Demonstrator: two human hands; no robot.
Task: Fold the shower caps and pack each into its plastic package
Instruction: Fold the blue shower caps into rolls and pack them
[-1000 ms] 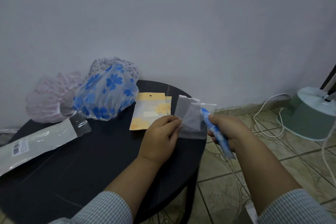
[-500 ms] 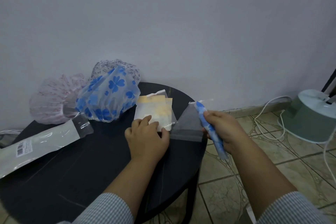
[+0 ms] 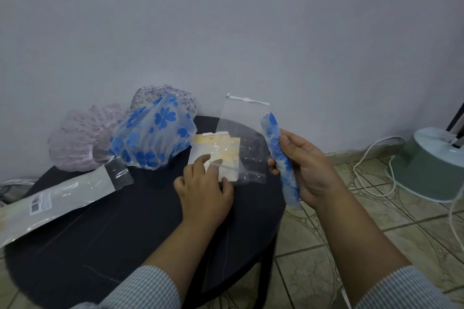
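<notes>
While a long white package (image 3: 57, 198) is lying at the round table's (image 3: 120, 246) left edge with puffed shower caps (image 3: 153, 133) sitting at its far edge, the left hand (image 3: 203, 188) is pinching the clear plastic package (image 3: 244, 140) by a lower corner, and the right hand (image 3: 303, 168) is gripping the rolled blue-flowered shower cap (image 3: 280, 160) beyond the right edge.

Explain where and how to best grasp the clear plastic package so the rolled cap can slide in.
Pinch the clear plastic package near its top opening, coming from the left: it stands upright, mouth up, and the right hand with the rolled blue shower cap occupies the other side.
</notes>
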